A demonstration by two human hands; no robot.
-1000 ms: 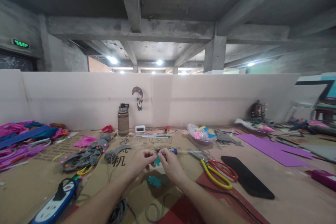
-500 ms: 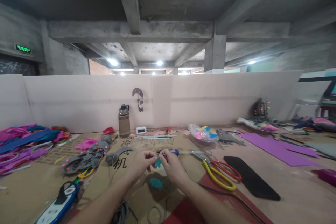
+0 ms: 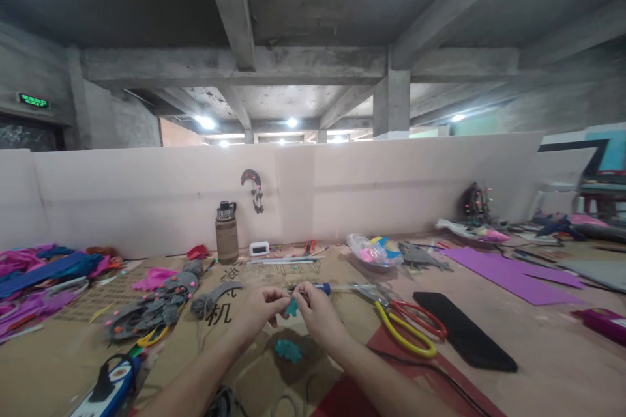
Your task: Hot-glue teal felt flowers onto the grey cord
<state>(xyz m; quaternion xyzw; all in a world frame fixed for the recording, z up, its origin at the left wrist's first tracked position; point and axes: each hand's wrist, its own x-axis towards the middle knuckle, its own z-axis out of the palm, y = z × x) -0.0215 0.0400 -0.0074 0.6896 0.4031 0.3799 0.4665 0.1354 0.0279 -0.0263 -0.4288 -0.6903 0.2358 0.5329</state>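
Between my left hand [image 3: 268, 310] and my right hand [image 3: 313, 309] is a small teal felt piece [image 3: 292, 307], pinched at its upper edges by the fingertips of both. Its outline is partly covered by my fingers. Below it, on the brown cardboard, lies another teal felt piece [image 3: 288, 350] with a jagged outline. Just beyond my right hand a blue-handled tool [image 3: 323, 288] lies on the table, partly hidden. To the right are scissors with one yellow and one red handle [image 3: 405, 332].
A black phone-like slab [image 3: 464, 329] and purple felt [image 3: 508, 277] lie right. Grey felt pieces with pink dots [image 3: 147, 309], a power strip [image 3: 110, 388] and colourful felt scraps [image 3: 44, 270] are left. A water bottle [image 3: 227, 234] stands at the back by a white partition [image 3: 137, 199].
The whole view has shifted slightly, so things sit a little further left. Both hands keep their pinch on the teal piece, which shows slightly lower between the fingers.
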